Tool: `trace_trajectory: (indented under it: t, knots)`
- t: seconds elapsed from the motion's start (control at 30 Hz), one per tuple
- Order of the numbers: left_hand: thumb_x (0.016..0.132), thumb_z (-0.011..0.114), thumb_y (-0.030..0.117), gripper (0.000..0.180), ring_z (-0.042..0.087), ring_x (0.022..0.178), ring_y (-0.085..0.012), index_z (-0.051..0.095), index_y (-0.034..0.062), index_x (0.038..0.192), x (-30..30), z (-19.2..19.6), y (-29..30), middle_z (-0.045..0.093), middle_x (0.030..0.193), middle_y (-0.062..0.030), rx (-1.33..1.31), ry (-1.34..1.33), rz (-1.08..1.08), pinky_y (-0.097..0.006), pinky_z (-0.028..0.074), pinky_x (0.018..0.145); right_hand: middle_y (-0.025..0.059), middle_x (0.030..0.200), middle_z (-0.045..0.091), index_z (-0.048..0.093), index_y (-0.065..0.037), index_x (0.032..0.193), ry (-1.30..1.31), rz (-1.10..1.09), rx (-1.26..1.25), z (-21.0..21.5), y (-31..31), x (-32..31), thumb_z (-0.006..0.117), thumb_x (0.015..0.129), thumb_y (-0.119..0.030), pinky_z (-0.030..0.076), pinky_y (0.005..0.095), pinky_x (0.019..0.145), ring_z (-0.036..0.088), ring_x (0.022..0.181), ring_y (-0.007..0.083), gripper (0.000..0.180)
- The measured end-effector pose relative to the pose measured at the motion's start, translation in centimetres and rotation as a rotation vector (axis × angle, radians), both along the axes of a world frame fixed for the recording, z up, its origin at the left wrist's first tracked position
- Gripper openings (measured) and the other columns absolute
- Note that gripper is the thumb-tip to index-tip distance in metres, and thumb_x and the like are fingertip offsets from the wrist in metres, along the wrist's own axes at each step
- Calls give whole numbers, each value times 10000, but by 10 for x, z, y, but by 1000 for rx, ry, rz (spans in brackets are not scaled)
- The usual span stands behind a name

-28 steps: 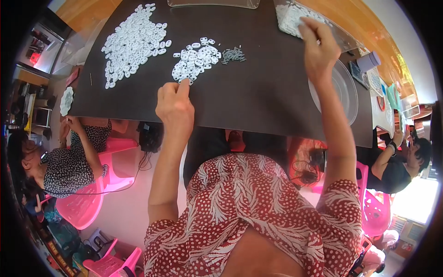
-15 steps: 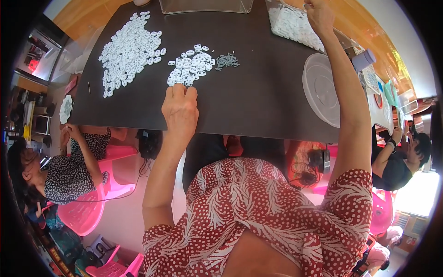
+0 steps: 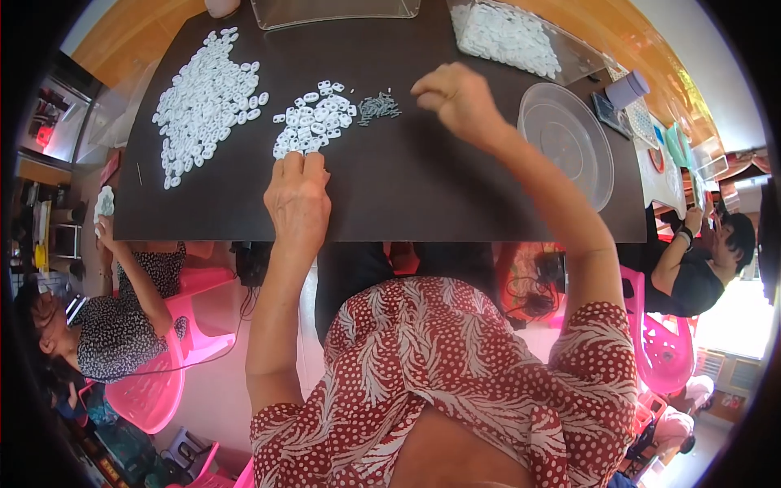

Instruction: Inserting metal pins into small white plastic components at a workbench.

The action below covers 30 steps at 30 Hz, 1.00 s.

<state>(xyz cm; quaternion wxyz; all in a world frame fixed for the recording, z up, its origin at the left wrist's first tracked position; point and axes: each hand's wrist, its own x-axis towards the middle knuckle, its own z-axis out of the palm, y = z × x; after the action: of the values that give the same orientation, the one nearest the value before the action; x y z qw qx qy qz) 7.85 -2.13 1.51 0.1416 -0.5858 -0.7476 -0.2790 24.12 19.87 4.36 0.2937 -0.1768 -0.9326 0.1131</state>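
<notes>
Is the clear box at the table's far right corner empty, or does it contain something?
Not empty: the clear box holds many white pieces. How full, I cannot tell: the picture's edge cuts it off.

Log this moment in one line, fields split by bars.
left hand: at near edge of small white-piece pile | right hand: right of grey pins, grip unclear | clear round lid: farther right

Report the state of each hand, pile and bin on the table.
Left hand: fingers bent, at the middle pile's edge
Right hand: fingers curled, above the table
Left pile: loose, spread
Middle pile: loose
Grey pins: loosely heaped
Right bin: holding white pieces
Far bin: partly out of view
</notes>
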Motion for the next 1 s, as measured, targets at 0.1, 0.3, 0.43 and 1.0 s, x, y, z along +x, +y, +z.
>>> trace_trajectory:
  t: [0.1,0.3,0.43,1.0]
  knots:
    - [677,703,11,191,558,745,-270,593,57,827,2,-2,0,524,755,-87,42,-33,-13,-378,449,622,81,759,618,688,-74,838,8,6,-78,-25,-12,-6,675,707,-57,467,350,717,565,782,261,133]
    - [715,659,14,143,542,700,-255,584,54,830,10,-8,-3,493,713,-74,139,-69,-52,-368,437,558,80,724,564,685,-97,793,-9,22,62,-31,-21,-11,657,695,-49,448,361,650,534,735,266,113]
    - [714,666,-2,146,541,673,-256,580,47,821,17,-7,-3,502,701,-74,157,-84,-61,-359,437,563,58,711,575,690,-89,828,67,0,40,-30,-21,-5,684,710,-38,453,353,670,541,748,243,129]
    - [834,641,39,81,541,644,-94,596,-10,880,25,-6,-9,627,791,-46,199,-1234,-154,-221,430,565,81,739,536,569,-40,747,-67,121,151,-29,-26,-6,646,711,-14,439,376,658,508,735,282,89]
